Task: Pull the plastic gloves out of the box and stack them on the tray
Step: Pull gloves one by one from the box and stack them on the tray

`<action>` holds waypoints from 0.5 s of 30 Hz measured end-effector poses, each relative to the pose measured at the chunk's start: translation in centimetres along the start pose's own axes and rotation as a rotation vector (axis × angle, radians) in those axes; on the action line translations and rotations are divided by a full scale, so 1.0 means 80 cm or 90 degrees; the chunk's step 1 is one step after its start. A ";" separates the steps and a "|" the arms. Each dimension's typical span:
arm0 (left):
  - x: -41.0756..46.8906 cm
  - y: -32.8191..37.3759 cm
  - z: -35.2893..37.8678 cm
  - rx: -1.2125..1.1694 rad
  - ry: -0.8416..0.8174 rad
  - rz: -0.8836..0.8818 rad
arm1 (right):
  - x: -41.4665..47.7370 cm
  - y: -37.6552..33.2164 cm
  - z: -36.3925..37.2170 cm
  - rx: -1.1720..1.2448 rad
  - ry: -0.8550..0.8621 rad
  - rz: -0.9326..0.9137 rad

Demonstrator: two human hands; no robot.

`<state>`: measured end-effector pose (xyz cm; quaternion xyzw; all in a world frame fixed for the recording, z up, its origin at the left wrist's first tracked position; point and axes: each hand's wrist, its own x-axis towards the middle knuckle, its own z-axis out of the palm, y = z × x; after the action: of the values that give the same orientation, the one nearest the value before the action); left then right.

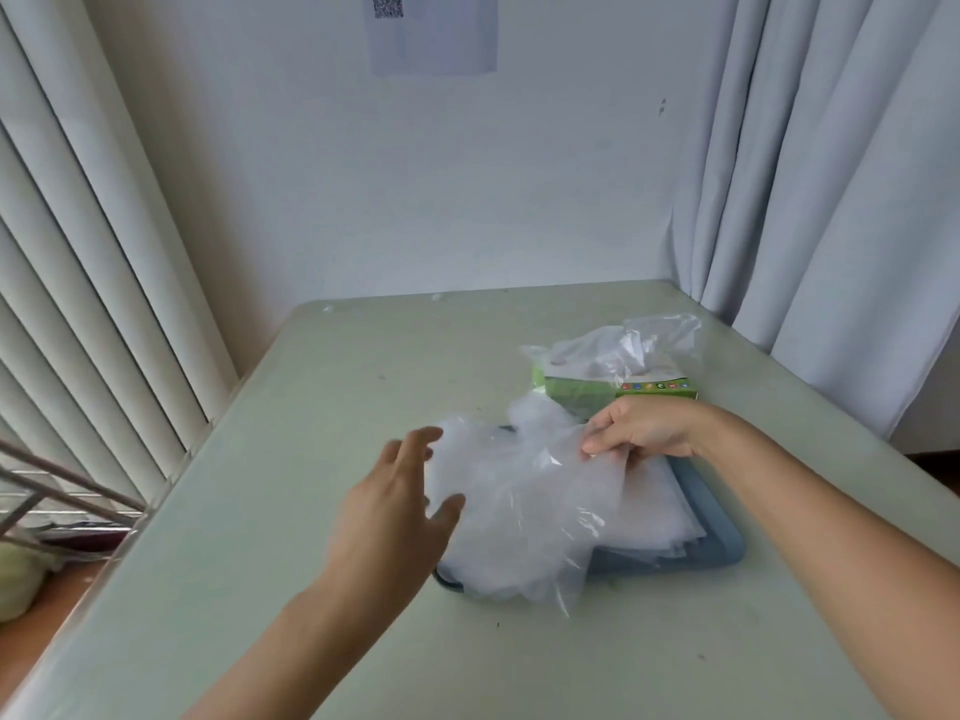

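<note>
A blue tray (719,532) lies on the pale green table, mostly covered by a stack of clear plastic gloves (654,506). Over the stack hangs one loose clear glove (519,501), which my right hand (644,428) pinches at its upper right edge. My left hand (400,496) is at the glove's left edge with fingers spread and relaxed, touching or nearly touching the plastic. Behind the tray stands the green glove box (597,394), with more clear plastic (623,350) bunched out of its top.
The table (337,387) is backed by a white wall. Grey curtains (831,200) hang at the right, vertical blinds at the left. A wire rack (57,491) juts in at the left edge beside the table.
</note>
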<state>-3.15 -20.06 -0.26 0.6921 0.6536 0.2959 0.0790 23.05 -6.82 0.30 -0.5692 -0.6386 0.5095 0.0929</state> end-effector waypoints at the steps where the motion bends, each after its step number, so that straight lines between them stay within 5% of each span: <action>1: 0.003 0.007 -0.003 0.026 0.044 0.048 | 0.001 -0.001 0.000 -0.017 0.017 0.000; 9: 0.015 0.067 0.045 0.058 -0.032 0.308 | 0.008 -0.009 0.009 -0.012 0.109 -0.047; 15: 0.034 0.062 0.082 0.233 -0.374 0.210 | 0.003 0.001 0.020 -0.044 0.140 0.016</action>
<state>4.40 -16.30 -2.25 0.8462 0.5246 -0.0284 0.0892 21.90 -7.55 -0.61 -0.6325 -0.6346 0.4227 0.1358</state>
